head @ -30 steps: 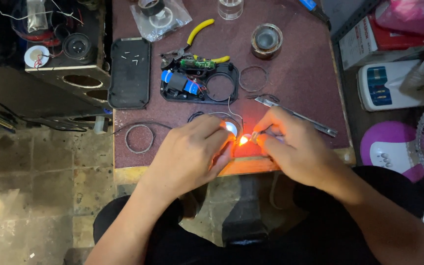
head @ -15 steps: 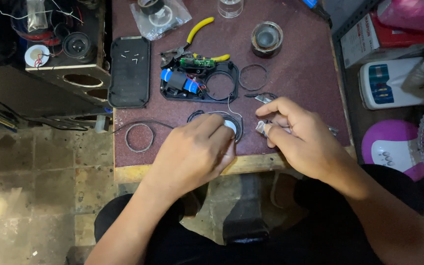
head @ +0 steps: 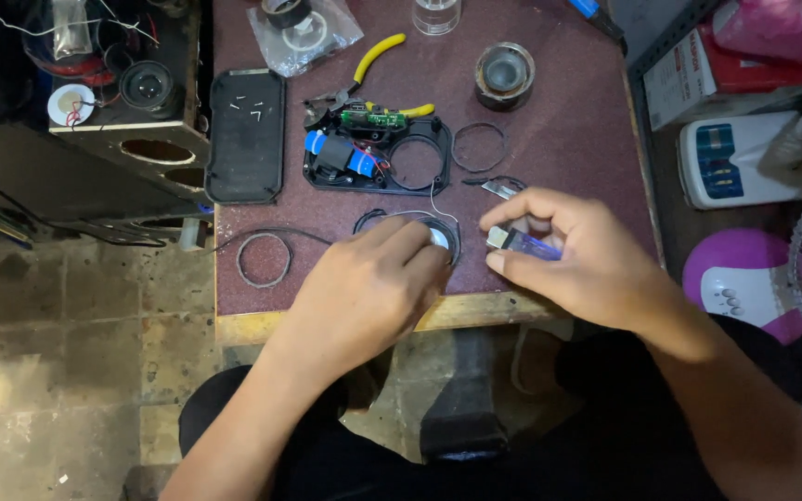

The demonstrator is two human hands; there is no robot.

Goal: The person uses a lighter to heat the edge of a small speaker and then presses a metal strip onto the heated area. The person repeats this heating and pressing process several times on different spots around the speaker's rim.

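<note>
Left hand (head: 368, 288): palm down near the front edge of the surface, fingers curled, fingertips pressed down. Right hand (head: 573, 255): just beside it, thumb and forefinger closed in a pinching grip, remaining fingers arched. Both forearms bare, converging from below.

A small round part with a shiny white-silver face (head: 439, 237) lies at the lower middle of the frame, near the front edge of the dark red tabletop. It sits inside a thin black ring, mostly covered from the left; a thin white wire runs up from it toward the frame's centre. Just to its right, a small lighter (head: 523, 243) with a clear violet body and metal head lies level, the head pointing left.
</note>
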